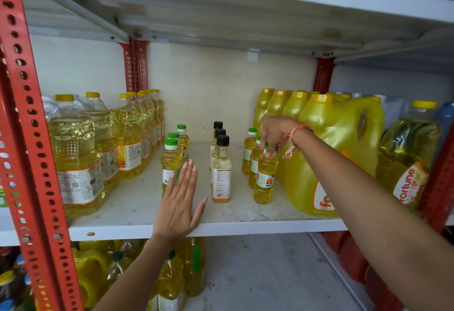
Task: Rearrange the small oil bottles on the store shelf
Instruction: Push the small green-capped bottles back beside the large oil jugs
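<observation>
Three files of small oil bottles stand on the shelf [137,208]; right hand [274,134] pinches the cap of the front right bottle [264,179], left hand [178,204] flat and empty: advise lifting straight, clear of neighbours.

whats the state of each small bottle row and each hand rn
left hand: open, flat, fingers beside the front green-cap bottle
right hand: fingers closed on the top of the front right bottle
left row: three green-cap bottles, upright, capped
middle row: three black-cap bottles, upright, capped
right row: three bottles, upright; front one's cap hidden by the hand
shelf: bare between rows
</observation>
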Demonstrator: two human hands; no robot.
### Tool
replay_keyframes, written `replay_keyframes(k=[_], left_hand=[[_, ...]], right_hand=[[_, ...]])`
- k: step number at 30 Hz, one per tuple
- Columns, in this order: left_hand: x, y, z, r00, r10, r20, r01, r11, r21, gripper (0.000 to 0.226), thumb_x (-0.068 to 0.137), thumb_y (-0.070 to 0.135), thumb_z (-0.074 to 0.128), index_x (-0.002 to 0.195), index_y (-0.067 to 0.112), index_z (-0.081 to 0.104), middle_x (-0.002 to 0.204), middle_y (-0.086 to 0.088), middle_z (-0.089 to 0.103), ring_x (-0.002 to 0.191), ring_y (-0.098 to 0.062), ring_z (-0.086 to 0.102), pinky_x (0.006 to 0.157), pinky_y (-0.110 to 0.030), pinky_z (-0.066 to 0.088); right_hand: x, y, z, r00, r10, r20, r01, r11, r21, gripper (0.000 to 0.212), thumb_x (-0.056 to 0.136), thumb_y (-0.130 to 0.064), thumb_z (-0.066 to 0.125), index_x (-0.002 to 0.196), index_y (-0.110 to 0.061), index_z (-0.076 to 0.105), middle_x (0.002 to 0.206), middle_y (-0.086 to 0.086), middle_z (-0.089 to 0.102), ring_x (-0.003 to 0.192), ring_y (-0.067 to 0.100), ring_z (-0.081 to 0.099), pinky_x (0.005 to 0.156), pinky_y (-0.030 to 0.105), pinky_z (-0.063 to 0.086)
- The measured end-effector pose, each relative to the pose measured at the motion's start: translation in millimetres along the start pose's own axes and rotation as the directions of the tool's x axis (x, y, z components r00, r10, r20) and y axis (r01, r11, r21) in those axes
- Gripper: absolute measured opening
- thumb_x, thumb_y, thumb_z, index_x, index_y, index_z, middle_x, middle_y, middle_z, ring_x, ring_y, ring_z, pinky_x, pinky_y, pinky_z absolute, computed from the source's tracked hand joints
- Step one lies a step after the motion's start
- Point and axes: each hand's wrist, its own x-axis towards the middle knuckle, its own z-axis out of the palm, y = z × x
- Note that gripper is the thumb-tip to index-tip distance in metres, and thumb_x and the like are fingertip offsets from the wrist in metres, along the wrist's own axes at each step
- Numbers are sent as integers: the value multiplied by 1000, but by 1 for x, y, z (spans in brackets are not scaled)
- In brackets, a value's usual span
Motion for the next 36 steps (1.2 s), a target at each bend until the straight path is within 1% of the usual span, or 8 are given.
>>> replay_keyframes(k=[7,13,15,20,23,27,33,36], left_hand=[[1,0,-1,1000,-13,11,13,1000,2,75,100,51,17,155,1,14,164,-16,8,152,-26,7,123,-39,-1],[-1,0,-1,1000,-23,16,23,1000,-5,75,99,51,19,155,1,14,164,-16,7,152,-27,6,123,-41,1],[-1,1,0,999,-28,18,28,1000,-7,75,99,51,19,155,1,14,164,-16,7,152,-27,6,123,-41,1],[-1,1,-2,1000,-26,16,26,1000,-7,74,99,50,19,155,1,15,164,-16,8,152,-27,7,123,-39,-2],[-1,1,-2,1000,-26,17,27,1000,-7,75,99,51,19,155,1,15,164,-16,8,152,-26,6,123,-39,-2],[-2,0,-1,999,-28,22,28,1000,-11,75,100,52,16,155,1,14,164,-15,7,152,-25,5,123,-40,-1],[-5,0,-4,999,-15,30,16,1000,-20,78,99,55,9,154,0,15,163,-17,8,152,-28,8,122,-43,5],[-11,-8,-7,999,4,40,-4,1000,15,79,100,56,10,154,-1,16,163,-18,12,151,-30,12,122,-41,3]], right_hand=[[-20,1,-2,1000,-17,20,17,1000,-8,39,68,-10,85,105,-5,75,37,-15,60,28,-4,53,58,18,52],[-35,-2,-3,998,-42,53,44,998,-39,41,69,-13,84,108,-7,74,93,8,75,32,-2,55,62,18,53],[-37,-2,-3,998,-39,49,41,999,-30,40,69,-12,84,108,-6,74,101,10,75,39,1,57,65,19,54],[-40,-1,-3,998,-30,49,31,999,-26,41,70,-9,82,110,-4,73,99,10,74,38,1,59,66,22,54],[-42,-3,-3,998,-29,56,32,998,-58,41,72,-10,82,111,-5,73,109,11,74,52,9,60,81,31,57],[-41,0,-3,997,-35,73,40,997,-69,42,73,-11,81,113,-6,72,110,9,73,43,1,60,63,16,52],[-41,5,-1,994,4,108,-8,999,33,44,72,-6,81,114,-2,71,99,12,74,63,15,61,87,37,55],[-41,3,-4,996,5,89,-7,999,31,47,70,-16,84,114,-6,72,94,6,73,64,12,60,76,28,55]])
